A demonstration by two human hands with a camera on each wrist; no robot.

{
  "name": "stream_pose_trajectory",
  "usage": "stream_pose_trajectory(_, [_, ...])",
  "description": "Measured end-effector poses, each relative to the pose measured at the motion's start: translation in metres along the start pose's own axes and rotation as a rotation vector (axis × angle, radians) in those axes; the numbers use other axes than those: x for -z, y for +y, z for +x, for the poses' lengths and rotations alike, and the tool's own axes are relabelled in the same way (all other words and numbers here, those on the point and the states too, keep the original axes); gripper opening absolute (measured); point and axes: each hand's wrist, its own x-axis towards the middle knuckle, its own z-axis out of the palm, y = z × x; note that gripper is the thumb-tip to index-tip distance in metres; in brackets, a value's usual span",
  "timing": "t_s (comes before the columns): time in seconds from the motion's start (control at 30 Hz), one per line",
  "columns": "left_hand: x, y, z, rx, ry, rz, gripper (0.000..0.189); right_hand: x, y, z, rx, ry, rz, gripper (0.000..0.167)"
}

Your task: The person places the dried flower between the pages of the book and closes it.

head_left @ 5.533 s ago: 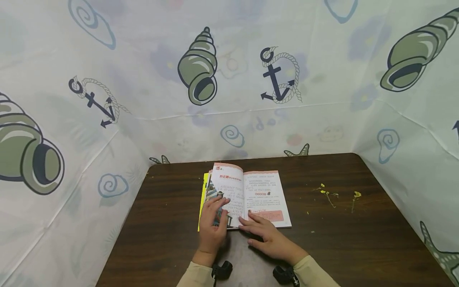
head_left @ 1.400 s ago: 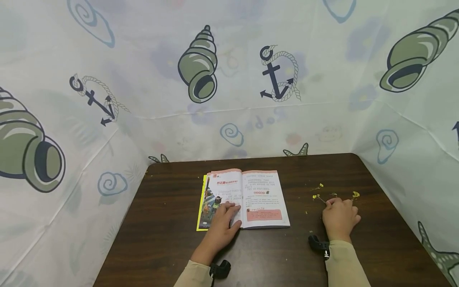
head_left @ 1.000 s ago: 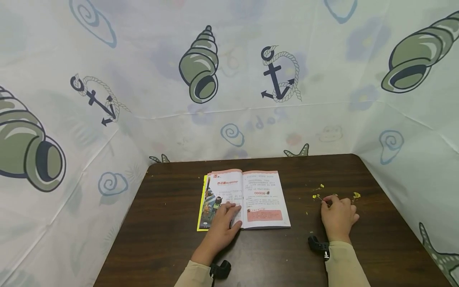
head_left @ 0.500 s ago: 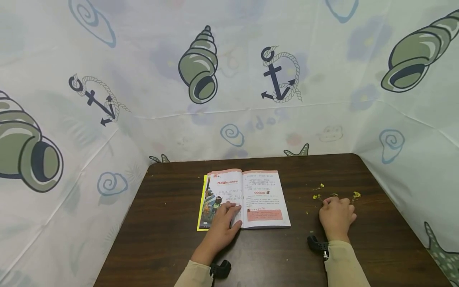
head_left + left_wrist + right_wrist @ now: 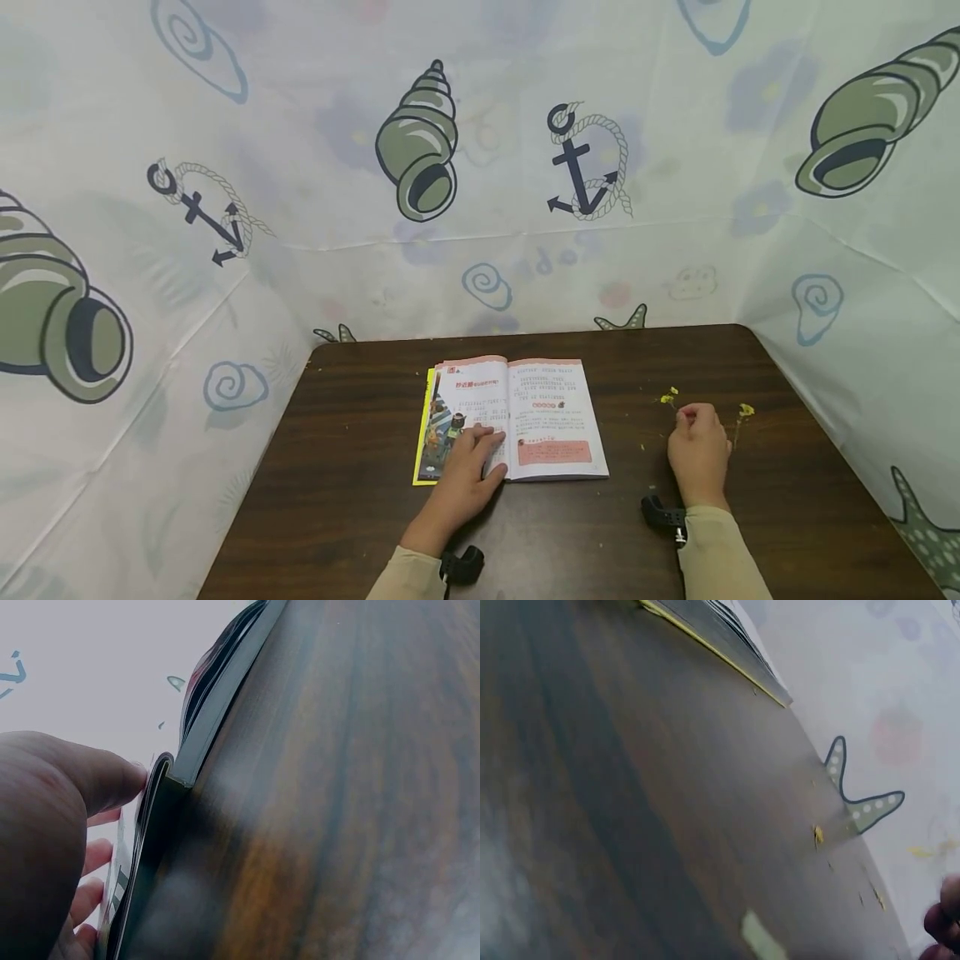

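An open book (image 5: 551,408) lies on the dark table in the head view, with a yellow edge showing at its left. My left hand (image 5: 465,475) rests on the lower left page, fingers spread and nearly straight. In the left wrist view the thumb (image 5: 112,776) touches the page near the fold. To the right, my right hand (image 5: 699,454) pinches the stem of a small yellow flower sprig (image 5: 667,399) between thumb and index finger; part of the stem is hidden. Another yellow flower sprig (image 5: 745,412) lies just right of that hand.
The brown wooden table (image 5: 337,467) has small yellow bits on it. A white curtain printed with shells and anchors (image 5: 577,167) stands behind and at both sides. Black wrist cameras (image 5: 462,567) sit at both sleeves.
My right hand left the book for the flowers, then took hold of a flower sprig and moved it slightly up. My left hand shifted earlier, then stayed on the page.
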Motion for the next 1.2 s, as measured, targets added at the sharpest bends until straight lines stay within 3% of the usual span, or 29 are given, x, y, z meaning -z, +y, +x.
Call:
stream_pose_trajectory(0.27, [-0.002, -0.001, -0.002, 0.007, -0.007, 0.006, 0.051, -0.008, -0.008, -0.007, 0.073, -0.020, 0.070, 0.012])
stream_pose_trajectory(0.53, [-0.003, -0.001, -0.002, 0.000, 0.003, 0.015, 0.051, -0.016, -0.023, -0.016, 0.175, 0.027, 0.125, 0.006])
stream_pose_trajectory(0.77, [-0.005, -0.003, -0.001, -0.004, 0.004, 0.013, 0.051, -0.029, -0.038, -0.028, 0.201, -0.010, 0.164, 0.005])
stream_pose_trajectory(1.03, [-0.004, -0.003, -0.001, -0.012, 0.010, 0.027, 0.052, -0.044, -0.067, -0.056, 0.270, -0.138, 0.209, 0.007])
stream_pose_trajectory(1.2, [-0.004, -0.002, 0.000, -0.003, 0.006, 0.032, 0.052, -0.050, -0.076, -0.068, 0.385, -0.316, 0.238, 0.024])
